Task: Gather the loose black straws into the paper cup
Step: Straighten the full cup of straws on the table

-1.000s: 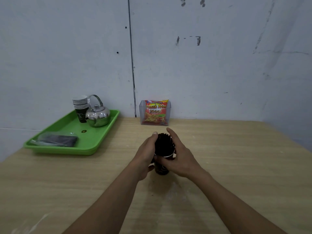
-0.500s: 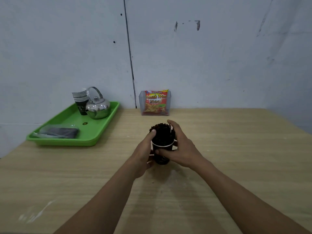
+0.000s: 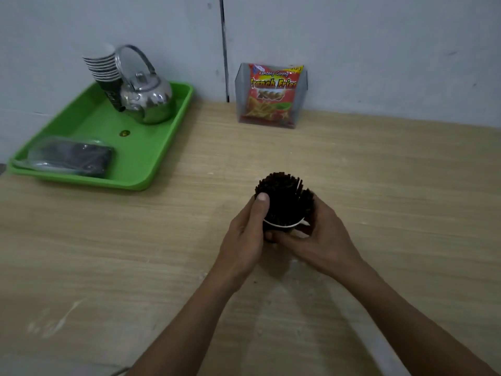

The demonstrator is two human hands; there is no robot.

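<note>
On the table [image 3: 379, 185], centre, the left hand [image 3: 244, 240] and right hand [image 3: 322, 240] are wrapping the paper cup [image 3: 279, 229] crammed with black straws [image 3: 284, 199], and any uneven squeeze is risking tipping it, spilling them.

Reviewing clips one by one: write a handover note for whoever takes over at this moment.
Left hand grips the straws, thumb on the bundle.
Right hand grips the cup, thumb across its front.
Cup stands on the table, straws upright inside.
Done: no loose straws in view.
Left: tuck in any at the right rim (hard to tell), then let go.
</note>
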